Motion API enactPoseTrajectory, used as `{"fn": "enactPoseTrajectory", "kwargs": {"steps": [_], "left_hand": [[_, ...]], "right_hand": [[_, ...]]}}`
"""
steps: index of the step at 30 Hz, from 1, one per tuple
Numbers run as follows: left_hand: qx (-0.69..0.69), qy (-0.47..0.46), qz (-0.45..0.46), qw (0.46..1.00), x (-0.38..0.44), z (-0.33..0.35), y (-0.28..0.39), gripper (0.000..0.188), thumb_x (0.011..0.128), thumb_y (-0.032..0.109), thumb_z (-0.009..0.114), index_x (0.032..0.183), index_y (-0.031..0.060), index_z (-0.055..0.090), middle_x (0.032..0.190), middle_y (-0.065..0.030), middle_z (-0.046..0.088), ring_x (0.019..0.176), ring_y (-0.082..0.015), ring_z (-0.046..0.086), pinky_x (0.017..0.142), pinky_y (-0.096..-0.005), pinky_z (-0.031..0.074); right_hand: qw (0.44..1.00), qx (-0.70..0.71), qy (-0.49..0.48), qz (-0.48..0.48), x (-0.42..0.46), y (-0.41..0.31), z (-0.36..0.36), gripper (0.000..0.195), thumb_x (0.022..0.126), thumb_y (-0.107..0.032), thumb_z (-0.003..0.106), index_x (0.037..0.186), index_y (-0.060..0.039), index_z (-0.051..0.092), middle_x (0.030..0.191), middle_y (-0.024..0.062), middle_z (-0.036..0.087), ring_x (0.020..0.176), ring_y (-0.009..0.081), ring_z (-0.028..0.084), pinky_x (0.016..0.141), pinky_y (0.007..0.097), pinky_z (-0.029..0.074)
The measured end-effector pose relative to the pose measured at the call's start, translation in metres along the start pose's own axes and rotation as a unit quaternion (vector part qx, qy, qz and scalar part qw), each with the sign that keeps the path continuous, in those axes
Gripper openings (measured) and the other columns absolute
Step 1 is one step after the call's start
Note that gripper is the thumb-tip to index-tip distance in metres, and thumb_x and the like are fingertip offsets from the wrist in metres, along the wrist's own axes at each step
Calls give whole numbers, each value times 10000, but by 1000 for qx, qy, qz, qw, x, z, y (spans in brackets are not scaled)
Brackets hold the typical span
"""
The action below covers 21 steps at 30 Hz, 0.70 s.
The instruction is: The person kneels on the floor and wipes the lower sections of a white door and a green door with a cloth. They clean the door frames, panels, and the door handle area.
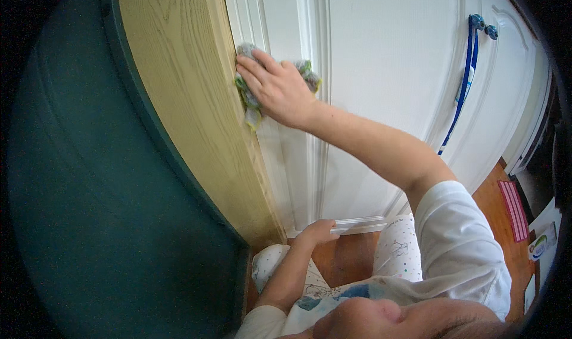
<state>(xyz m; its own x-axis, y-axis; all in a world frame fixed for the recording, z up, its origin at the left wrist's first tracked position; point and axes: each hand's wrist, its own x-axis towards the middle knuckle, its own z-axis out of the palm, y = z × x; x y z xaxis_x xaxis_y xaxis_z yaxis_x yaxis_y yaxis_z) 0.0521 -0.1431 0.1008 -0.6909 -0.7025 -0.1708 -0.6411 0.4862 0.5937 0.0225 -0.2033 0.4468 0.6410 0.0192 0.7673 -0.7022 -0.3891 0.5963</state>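
Observation:
My right hand (279, 88) presses a bunched grey cloth with green-yellow edging (252, 118) against the left margin of a white panelled door (380, 71), right beside a light wood-grain frame (178, 80). Parts of the cloth stick out past the fingertips and behind the wrist side of the hand. Low down, close to the door's bottom edge, is my left hand (321, 231), above my knee; its fingers look curled and its palm is hidden. No object shows in it.
A dark green surface (111, 182) fills the left side. Blue straps (464, 80) hang from a door knob (477, 21) at the upper right, with a second knob beside it. A pink striped mat (514, 209) lies on the wooden floor (491, 240). My patterned trouser legs are below.

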Motion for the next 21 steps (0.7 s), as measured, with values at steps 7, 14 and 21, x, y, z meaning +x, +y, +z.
{"fn": "enactPoseTrajectory", "kwargs": {"steps": [7, 14, 21], "left_hand": [[12, 17, -36, 999, 0, -3, -5, 460, 803, 305, 691, 1138, 17, 564, 1047, -209, 630, 992, -346, 604, 844, -409, 480], [35, 19, -44, 998, 5, -6, -5, 466, 792, 295, 705, 1142, 15, 577, 1072, -206, 625, 995, -340, 603, 842, -404, 480], [15, -46, -71, 996, 2, -17, 15, 450, 829, 295, 667, 1178, 38, 548, 1149, -200, 596, 1060, -342, 574, 888, -398, 464]], "right_hand": [[995, 48, -88, 0, -65, -38, 8, 482, 801, -99, 527, 1276, -19, 505, 1350, 70, 439, 1250, 251, 378, 678, 296, 389], [970, 137, -155, -127, -127, -57, 24, 371, 848, -192, 510, 1199, -84, 563, 1300, 22, 488, 1239, 195, 390, 691, 289, 388], [957, 179, -151, -169, -121, -9, 2, 320, 838, -152, 532, 1152, -108, 574, 1250, 35, 534, 1193, 219, 451, 744, 309, 465]]}}
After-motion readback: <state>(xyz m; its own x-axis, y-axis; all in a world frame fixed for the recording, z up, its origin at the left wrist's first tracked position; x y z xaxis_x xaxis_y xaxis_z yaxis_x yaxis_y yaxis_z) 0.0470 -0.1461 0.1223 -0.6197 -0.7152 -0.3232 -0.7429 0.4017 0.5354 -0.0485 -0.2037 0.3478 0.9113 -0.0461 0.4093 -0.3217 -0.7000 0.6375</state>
